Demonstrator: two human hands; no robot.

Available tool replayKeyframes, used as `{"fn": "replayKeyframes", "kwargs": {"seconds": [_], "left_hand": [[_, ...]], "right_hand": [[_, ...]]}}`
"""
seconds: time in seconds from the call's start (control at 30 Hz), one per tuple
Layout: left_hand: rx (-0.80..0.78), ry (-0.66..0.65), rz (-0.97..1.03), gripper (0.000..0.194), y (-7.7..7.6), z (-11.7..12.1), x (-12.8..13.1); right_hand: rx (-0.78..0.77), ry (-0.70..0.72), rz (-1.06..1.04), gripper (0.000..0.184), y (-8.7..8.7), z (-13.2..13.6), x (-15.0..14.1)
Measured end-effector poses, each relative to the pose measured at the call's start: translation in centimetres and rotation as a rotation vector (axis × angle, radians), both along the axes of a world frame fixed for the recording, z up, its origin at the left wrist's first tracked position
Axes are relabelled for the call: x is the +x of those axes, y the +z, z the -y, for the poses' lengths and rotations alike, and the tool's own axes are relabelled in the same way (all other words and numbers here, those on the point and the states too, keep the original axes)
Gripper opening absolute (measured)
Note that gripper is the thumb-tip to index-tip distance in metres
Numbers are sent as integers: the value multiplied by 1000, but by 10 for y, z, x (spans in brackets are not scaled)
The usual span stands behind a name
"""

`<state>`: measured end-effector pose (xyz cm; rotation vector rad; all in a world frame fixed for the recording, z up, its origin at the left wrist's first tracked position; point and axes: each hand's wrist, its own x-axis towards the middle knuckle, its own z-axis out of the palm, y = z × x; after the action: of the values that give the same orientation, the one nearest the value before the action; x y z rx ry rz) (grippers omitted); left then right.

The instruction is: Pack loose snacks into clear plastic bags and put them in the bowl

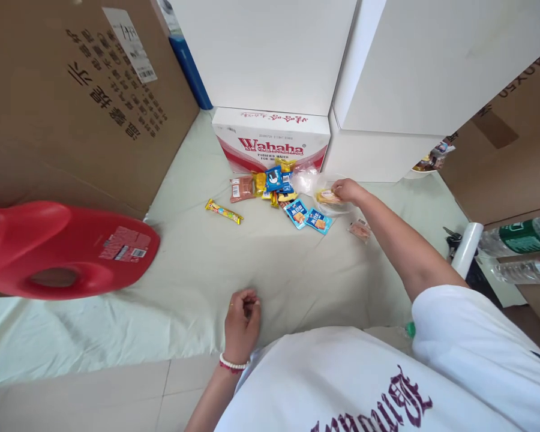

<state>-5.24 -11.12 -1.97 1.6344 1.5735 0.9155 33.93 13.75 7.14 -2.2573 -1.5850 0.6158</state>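
My right hand (348,191) reaches out to the right end of a pile of snacks, its fingers closed on a yellow snack packet (327,197). Around that packet is a clear plastic bag or dish (337,209); I cannot tell which. Just left of it are crumpled clear plastic (306,180), two light-blue snack packets (319,221) and a dark-blue packet (274,178). A brownish packet (242,188) and a yellow stick-shaped packet (224,211) lie further left. Below my right hand is a small pinkish packet (360,230). My left hand (243,318) rests curled on the cloth near the front edge, holding nothing.
Behind the snacks stands a white and red Wahaha box (272,141), with large white boxes (265,54) above. A red jug (72,249) and a cardboard box (72,90) are at left. Plastic bottles (522,236) and a white roll (467,249) are at right.
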Motion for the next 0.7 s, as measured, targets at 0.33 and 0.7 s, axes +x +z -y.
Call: {"fn": "replayKeyframes", "kwargs": {"seconds": [0.33, 0.7], "left_hand": [[160, -103, -171, 14, 5, -3, 4], [186, -124, -186, 13, 3, -5, 4]], "right_hand": [[119, 351, 458, 41, 21, 58, -24], [-168, 134, 768, 31, -11, 132, 63]]}}
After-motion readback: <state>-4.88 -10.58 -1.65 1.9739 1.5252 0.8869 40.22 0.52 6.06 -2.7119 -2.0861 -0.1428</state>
